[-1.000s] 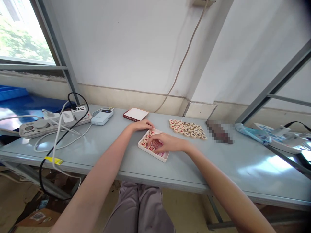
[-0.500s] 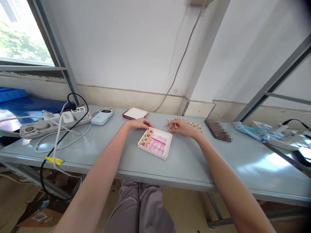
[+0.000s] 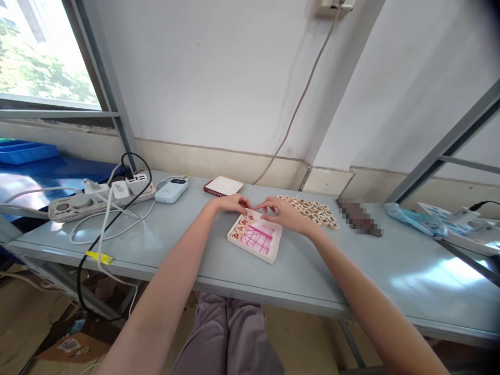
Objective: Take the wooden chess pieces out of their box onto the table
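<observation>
A shallow white box (image 3: pixel 278 237) lies on the table in front of me, its bottom marked with red lines. Along its left side several round Chinese chess pieces (image 3: pixel 241 228) stand in a row, red characters facing up. My left hand (image 3: pixel 236 203) grips the box's far left corner with bent fingers. Over the far edge of the box reaches my right hand (image 3: pixel 279 212), fingers bent toward the far end of that row; anything between its fingertips is hidden. Just behind my right hand, many loose Chinese chess pieces (image 3: pixel 312 209) lie in a cluster.
A dark red box lid (image 3: pixel 223 186) lies behind my left hand. On the left are a light blue power bank (image 3: pixel 172 190) and a power strip (image 3: pixel 74 203) with trailing cables. A blurred-out dark object (image 3: pixel 359 216) and a blue plastic bag (image 3: pixel 410 221) lie on the right.
My right hand has moved left from the loose pieces to the box, uncovering more of the cluster. My left hand stays at the box's far left corner. The view has shifted slightly.
</observation>
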`<state>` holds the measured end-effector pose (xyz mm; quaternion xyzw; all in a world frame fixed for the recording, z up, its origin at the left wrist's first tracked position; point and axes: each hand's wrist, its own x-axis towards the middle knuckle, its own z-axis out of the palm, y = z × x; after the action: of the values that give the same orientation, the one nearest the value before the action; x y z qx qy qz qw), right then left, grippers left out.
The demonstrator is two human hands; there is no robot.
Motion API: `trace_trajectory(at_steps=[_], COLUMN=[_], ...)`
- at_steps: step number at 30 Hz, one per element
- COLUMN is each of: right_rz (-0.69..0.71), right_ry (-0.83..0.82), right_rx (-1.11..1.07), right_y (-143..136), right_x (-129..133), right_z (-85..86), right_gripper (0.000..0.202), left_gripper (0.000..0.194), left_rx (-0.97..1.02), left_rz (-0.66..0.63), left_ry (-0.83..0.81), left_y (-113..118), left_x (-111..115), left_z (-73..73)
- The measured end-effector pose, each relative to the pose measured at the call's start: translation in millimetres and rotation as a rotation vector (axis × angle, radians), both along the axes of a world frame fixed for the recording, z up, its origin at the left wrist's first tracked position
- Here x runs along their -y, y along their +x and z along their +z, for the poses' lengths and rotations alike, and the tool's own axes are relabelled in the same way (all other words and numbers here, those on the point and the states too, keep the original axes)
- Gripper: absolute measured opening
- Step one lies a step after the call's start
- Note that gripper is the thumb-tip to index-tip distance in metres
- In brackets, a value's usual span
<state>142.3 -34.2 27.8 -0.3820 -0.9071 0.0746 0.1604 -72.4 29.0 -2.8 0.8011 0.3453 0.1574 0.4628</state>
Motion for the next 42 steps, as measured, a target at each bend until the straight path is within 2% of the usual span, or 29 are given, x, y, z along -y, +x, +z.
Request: trace_trajectory(at_steps=[4,8,12,15,19,21,23,27,30,33,34,36,39,40,42], right_rz=[0.062,0.048,0.011,-0.009,-0.163,-0.249,-0.340,-0.487,-0.537,-0.450,-0.371,-0.202,0.055,0.081,0.073], right_ry=[0.144,0.215,0.134,0.004,-0.112,-0.075,-0.029,0.089,0.149,0.130,0.091,-0.014,-0.205,-0.209,-0.107], right_rx=[0.181,0.243,0.177,0.061,-0.124,-0.149,-0.072,0.260,0.327,0.197,0.122,0.017,0.154,0.214,0.279], right_y=[-24.6,-29.5,-25.1,-16.0,4.5,12.2,15.5,16.0,18.4,16.7,13.1,0.7,-25.8,-34.5,-48.0], right_x=[6.6,5.2,1.4,-3.7,-21.0,-35.7,-52.4,-80.7,-87.3,-74.4,-65.8,-44.0,-9.6,-0.4,11.8], right_z=[-6.9,-12.3,-11.2,-2.1,15.5,18.9,15.5,-2.8,-9.5,-1.1,4.1,14.8,22.9,22.3,17.3], right_gripper=[0.021,0.018,0.018,0.022,0.035,0.039,0.037,0.027,0.027,0.038,0.041,0.035,0.029,0.032,0.026], left_gripper=[0.023,0.019,0.021,0.025,0.026,0.027,0.027,0.027,0.025,0.024,0.024,0.026,0.030,0.032,0.036], left_rx=[0.016,0.033,0.021,-0.008,-0.006,0.001,0.001,0.005,0.026,0.038,0.037,0.036,0.066,0.084,0.106], left_rz=[-0.017,-0.029,-0.025,0.012,0.023,0.020,0.028,0.040,0.033,0.034,0.034,0.027,0.010,0.014,0.036], left_ry=[0.025,0.037,0.074,0.078,0.045,0.033,0.035,0.038,0.027,0.020,0.018,0.018,0.008,0.003,-0.001], left_y=[0.8,0.5,-0.4,-0.3,0.3,0.3,0.2,0.8,2.0,2.4,2.3,1.9,1.7,1.8,2.1], left_x=[-0.3,-2.2,-2.1,-1.6,-1.5,-1.1,-0.1,2.2,1.4,-1.8,-3.1,-5.2,-6.4,-6.3,-5.7], left_z=[-1.0,-3.1,-2.6,-1.4,-1.3,-1.4,-1.2,-0.5,-1.6,-3.9,-4.7,-6.2,-7.3,-7.2,-6.9])
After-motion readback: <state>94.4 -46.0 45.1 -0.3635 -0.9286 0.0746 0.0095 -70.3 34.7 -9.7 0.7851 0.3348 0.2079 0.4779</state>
